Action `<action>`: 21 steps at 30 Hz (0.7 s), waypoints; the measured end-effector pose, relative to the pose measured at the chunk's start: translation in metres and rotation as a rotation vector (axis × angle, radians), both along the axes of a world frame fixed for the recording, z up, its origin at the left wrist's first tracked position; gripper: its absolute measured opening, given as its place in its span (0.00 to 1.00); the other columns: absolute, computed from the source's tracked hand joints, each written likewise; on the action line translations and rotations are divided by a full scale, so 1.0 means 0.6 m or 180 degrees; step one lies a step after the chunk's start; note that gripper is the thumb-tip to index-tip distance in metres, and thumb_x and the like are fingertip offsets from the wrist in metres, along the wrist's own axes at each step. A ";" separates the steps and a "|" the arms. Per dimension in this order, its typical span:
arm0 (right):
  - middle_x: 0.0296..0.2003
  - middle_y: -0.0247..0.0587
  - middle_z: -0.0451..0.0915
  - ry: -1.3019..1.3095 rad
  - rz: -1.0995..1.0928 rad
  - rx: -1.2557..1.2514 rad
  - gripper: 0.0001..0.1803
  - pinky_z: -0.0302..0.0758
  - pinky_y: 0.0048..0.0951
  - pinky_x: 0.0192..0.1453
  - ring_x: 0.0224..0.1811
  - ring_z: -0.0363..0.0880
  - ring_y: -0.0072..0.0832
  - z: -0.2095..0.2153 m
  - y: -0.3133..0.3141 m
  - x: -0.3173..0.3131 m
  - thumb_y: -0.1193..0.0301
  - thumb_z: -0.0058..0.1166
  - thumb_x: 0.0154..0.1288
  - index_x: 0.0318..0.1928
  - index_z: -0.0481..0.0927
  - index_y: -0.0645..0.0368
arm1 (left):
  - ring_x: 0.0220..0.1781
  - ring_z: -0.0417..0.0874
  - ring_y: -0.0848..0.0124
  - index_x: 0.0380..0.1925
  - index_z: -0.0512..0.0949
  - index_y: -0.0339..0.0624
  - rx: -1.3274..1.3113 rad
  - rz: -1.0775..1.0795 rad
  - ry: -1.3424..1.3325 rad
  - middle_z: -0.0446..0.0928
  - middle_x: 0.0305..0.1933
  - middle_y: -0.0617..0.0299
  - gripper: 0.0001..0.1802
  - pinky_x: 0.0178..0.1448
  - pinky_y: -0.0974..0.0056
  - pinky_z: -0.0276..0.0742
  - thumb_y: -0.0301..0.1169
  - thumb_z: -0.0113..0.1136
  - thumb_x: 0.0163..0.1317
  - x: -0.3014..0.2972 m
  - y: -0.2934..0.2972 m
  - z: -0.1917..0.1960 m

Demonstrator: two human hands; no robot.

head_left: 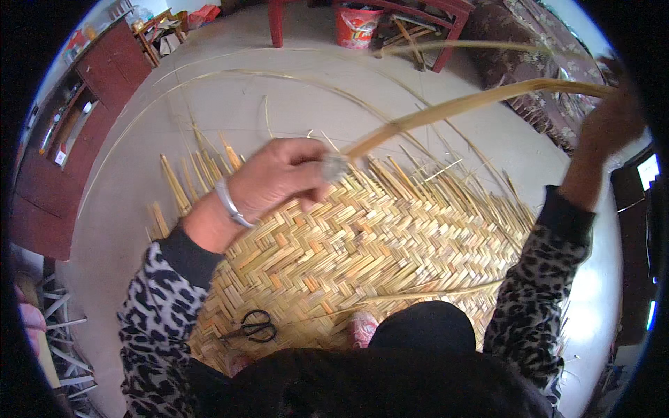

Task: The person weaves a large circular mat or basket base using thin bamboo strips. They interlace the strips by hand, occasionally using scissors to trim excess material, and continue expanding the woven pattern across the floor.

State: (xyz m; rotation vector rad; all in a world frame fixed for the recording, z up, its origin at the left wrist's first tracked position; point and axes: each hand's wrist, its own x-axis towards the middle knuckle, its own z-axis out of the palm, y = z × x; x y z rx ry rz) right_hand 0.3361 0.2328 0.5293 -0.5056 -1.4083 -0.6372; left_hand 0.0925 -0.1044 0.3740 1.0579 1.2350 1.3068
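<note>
A long flat tan strip of split cane or reed (460, 106) stretches between my hands above a woven mat. My left hand (282, 174), with a silver bangle on the wrist, is closed around a small greyish wad (334, 168) at the strip's near end; its exact kind is blurred. Raised at the far right, my right hand (613, 129) grips the strip's other end, smeared by motion. Below lies the herringbone-patterned mat (362, 244), loose strip ends sticking out along its far edge. Black-handled scissors (252, 327) rest on the mat near my left forearm.
A dark red cabinet (104, 73) stands at the left. Behind are a red table leg (276, 24), a red bucket (357, 28) and a folding wooden stool (411, 42). A patterned sofa (509, 42) is at the back right. White rods (66, 341) lie at the lower left.
</note>
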 end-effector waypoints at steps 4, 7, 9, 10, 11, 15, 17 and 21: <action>0.30 0.35 0.78 -0.0020 0.3323 -0.1856 0.12 0.72 0.25 0.38 0.31 0.75 0.22 -0.202 0.011 -0.066 0.60 0.56 0.69 0.38 0.74 0.55 | 0.25 0.76 0.80 0.42 0.78 0.36 -0.0627 0.0437 0.0792 0.78 0.28 0.66 0.13 0.30 0.74 0.73 0.36 0.60 0.66 -0.076 -0.065 -0.029; 0.31 0.41 0.79 0.1385 0.4553 -0.5552 0.18 0.74 0.27 0.38 0.31 0.76 0.28 -0.408 -0.035 -0.132 0.55 0.49 0.72 0.37 0.74 0.58 | 0.26 0.78 0.80 0.39 0.80 0.36 -0.1163 0.0534 0.1275 0.80 0.29 0.65 0.11 0.31 0.73 0.75 0.33 0.59 0.65 -0.126 -0.135 -0.088; 0.32 0.42 0.79 0.1567 0.5088 -0.6479 0.22 0.76 0.30 0.39 0.34 0.78 0.32 -0.521 -0.107 -0.151 0.52 0.47 0.72 0.39 0.74 0.61 | 0.27 0.79 0.80 0.38 0.79 0.36 -0.1660 0.0485 0.1697 0.80 0.29 0.65 0.09 0.31 0.72 0.76 0.32 0.59 0.65 -0.157 -0.188 -0.121; 0.33 0.43 0.80 0.1558 0.4716 -0.7043 0.25 0.77 0.31 0.40 0.36 0.80 0.34 -0.562 -0.142 -0.161 0.48 0.43 0.73 0.40 0.74 0.61 | 0.27 0.79 0.80 0.37 0.79 0.36 -0.1743 0.0513 0.1686 0.80 0.29 0.65 0.09 0.31 0.72 0.76 0.31 0.59 0.64 -0.173 -0.213 -0.134; 0.35 0.45 0.80 0.0558 0.4363 -0.7694 0.30 0.78 0.33 0.41 0.37 0.81 0.35 -0.581 -0.172 -0.159 0.44 0.39 0.72 0.42 0.74 0.62 | 0.27 0.80 0.79 0.36 0.79 0.36 -0.1852 0.0538 0.1730 0.81 0.28 0.65 0.08 0.32 0.72 0.77 0.31 0.59 0.64 -0.185 -0.237 -0.145; 0.38 0.44 0.84 -0.2875 0.3215 -0.8108 0.37 0.79 0.30 0.42 0.40 0.83 0.33 -0.565 -0.275 -0.176 0.39 0.35 0.71 0.44 0.79 0.63 | 0.27 0.82 0.76 0.38 0.80 0.35 -0.2131 0.0530 0.1713 0.82 0.28 0.62 0.10 0.32 0.70 0.78 0.31 0.60 0.62 -0.209 -0.317 -0.175; 0.35 0.42 0.84 -0.3968 0.3200 -0.6774 0.29 0.78 0.28 0.41 0.38 0.84 0.32 -0.533 -0.305 -0.209 0.46 0.43 0.72 0.41 0.82 0.61 | 0.27 0.83 0.75 0.39 0.80 0.35 -0.2182 0.0473 0.1619 0.82 0.29 0.60 0.11 0.32 0.70 0.78 0.31 0.60 0.61 -0.212 -0.344 -0.184; 0.40 0.51 0.83 -0.4497 0.3610 -0.2992 0.22 0.76 0.38 0.50 0.44 0.82 0.41 -0.489 -0.339 -0.277 0.55 0.54 0.69 0.48 0.78 0.64 | 0.26 0.83 0.76 0.40 0.80 0.36 -0.2184 0.0395 0.1364 0.82 0.29 0.61 0.11 0.31 0.71 0.77 0.31 0.60 0.62 -0.218 -0.378 -0.193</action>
